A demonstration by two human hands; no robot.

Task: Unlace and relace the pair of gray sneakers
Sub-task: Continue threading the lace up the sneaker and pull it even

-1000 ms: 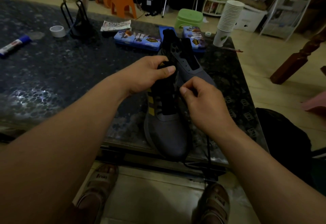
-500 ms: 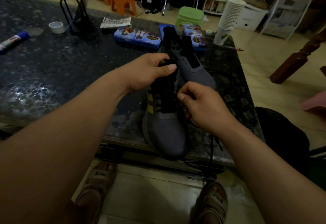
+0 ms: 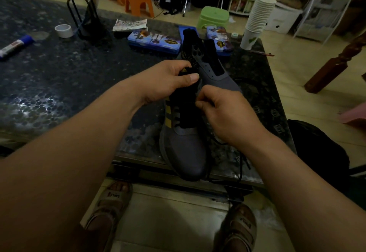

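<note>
Head view, and from the left edge of the tabletop (image 3: 69, 77) there's a glue stick (image 3: 16, 44) and a roll of tape (image 3: 63, 30), well apart from the action. Moving in, the left hand (image 3: 170, 82) grips the black tongue of the near sneaker (image 3: 184, 148), thumb pressed over the top, holding it up and steady. That sneaker sits at the near edge, its toe poking out over the side. Just right of it, the right hand (image 3: 223, 113) has its fingers curled in a pinch at the shoe's right row of eyelets. It looks to be on the black lace (image 3: 243, 160), though the exact hold is hidden. The loose lace trails down past the wrist and off the near edge.

Behind, towards the far right corner, the second sneaker (image 3: 213, 71) leans against the first, its eyelets bare, no lace to be seen. A stack of paper cups (image 3: 257, 19) stands beyond.

So I'd judge one shoe stripped, this one mid-threading; whether the lace is coming out or going in, I can't tell. Plenty left either way.
</note>
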